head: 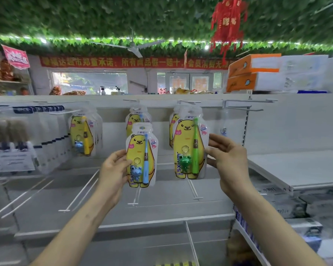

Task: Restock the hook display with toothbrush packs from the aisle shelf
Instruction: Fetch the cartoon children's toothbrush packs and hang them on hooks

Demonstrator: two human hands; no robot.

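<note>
Head view of a shop shelf bay, with positions given relative to the hook rail point(200, 102) that runs across the top of the white back panel.

Below the rail's middle, the left hand point(114, 169) holds a blue toothbrush pack point(140, 156) upright in front of the panel. Its grip is closed on the pack's left edge, thumb on the front and fingers behind. The pack's top lies below the rail and overlaps a hanging pack point(135, 116) of the same bear design on the middle hook.

Below the rail, right of centre, a green toothbrush pack point(188, 144) hangs from a hook point(189, 102), in front of at least one more pack. The right hand point(227, 156) is at this pack's right edge. Its grip is wide, with the fingers extended and the fingertips point(212, 136) at or just touching the edge. Whether the thumb presses the pack cannot be told.

Below the rail's left part hang several yellow toothbrush packs point(83, 135), and further left a row of dark-topped packs point(38, 109). At the rail's right end a bare hook point(244, 109) projects forward.

Well below the rail lies a grey shelf point(161, 198) with white wire dividers point(81, 191). Above the rail, on the unit's top, stand orange-and-white cartons point(254, 72). Higher still hangs a red lantern point(228, 25).
</note>
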